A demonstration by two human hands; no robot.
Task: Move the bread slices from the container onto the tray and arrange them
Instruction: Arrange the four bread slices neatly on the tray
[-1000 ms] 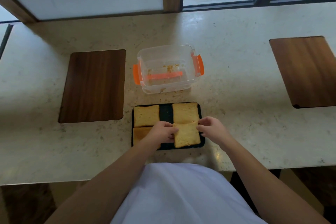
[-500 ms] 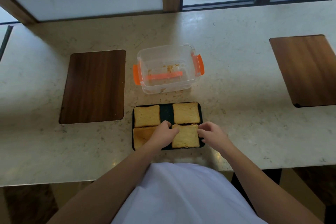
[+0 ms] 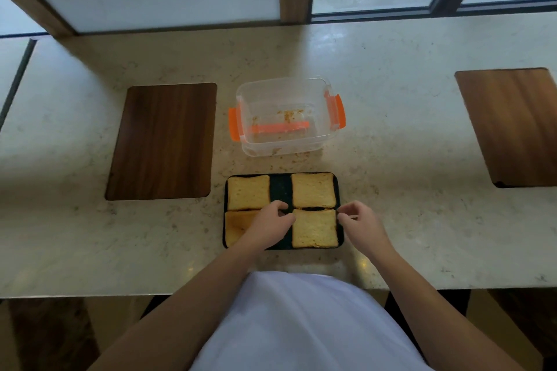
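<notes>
Tray (image 3: 281, 190), four bread slices: the near-right slice (image 3: 314, 228), tilted a second ago, now lies flat and square, your left hand (image 3: 271, 227) and right hand (image 3: 360, 224) loosely curled beside it, pinching nothing; container (image 3: 284, 117) holds only crumbs, so arranging looks nearly finished.

Your left hand (image 3: 269, 227) covered most of the near-left bread slice (image 3: 236, 227) on the tray (image 3: 280, 190), so only its left part showed. Whether your fingertips actually touched the near-right slice (image 3: 315, 228) was too fuzzy to call, same for your right hand (image 3: 360, 224) at the tray's right rim. Right of the tray, the wooden board (image 3: 512, 126) ran off the frame edge. Bits inside the clear container (image 3: 284, 117) behind the tray looked like crumbs, too small to be sure.
</notes>
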